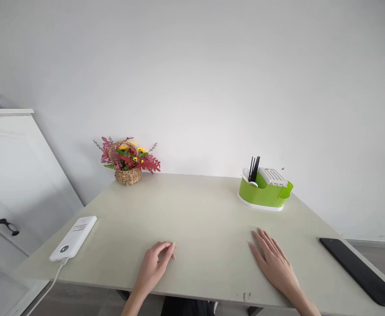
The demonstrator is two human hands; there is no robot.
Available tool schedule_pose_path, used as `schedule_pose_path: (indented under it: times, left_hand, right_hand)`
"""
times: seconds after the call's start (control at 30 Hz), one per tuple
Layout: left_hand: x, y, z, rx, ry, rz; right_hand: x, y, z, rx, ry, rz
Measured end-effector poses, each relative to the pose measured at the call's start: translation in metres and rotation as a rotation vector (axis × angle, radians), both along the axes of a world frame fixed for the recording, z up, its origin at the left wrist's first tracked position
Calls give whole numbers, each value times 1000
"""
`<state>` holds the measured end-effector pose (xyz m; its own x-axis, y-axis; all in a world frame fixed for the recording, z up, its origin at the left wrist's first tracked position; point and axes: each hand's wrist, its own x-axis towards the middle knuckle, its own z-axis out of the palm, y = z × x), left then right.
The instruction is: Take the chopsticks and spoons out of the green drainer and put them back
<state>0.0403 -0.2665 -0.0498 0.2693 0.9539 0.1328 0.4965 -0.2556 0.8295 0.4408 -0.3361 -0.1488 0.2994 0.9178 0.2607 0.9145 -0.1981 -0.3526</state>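
My left hand [155, 264] rests near the table's front edge, its fingers curled and the thumb tip meeting the index finger; nothing shows in it. My right hand [274, 262] lies flat on the table [195, 219], palm down and fingers stretched forward, holding nothing. Beyond it, close to the wall, stands a green utensil holder [261, 195] on a white base. Black chopsticks [254, 169] and white spoons [246, 172] stick up from its left part, and a white slotted piece [273, 176] tops the right part. Neither hand touches the holder.
A wicker basket of artificial flowers [128, 176] stands at the back left. A white power bank [74, 238] with a cable [49, 287] lies at the left edge. On the right edge is a long black object, perhaps a phone [360, 270]. A white cabinet [18, 175] stands left of the table.
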Motion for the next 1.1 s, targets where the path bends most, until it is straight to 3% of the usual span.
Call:
schedule_pose_path:
  times: [0.2,1.1]
  left_hand:
    - [-2,2,-6,-3,10,3]
    - [-3,0,-6,42,28,-5]
  right_hand:
    - [1,0,-1,9,3,5]
    - [2,-1,-2,10,18,-4]
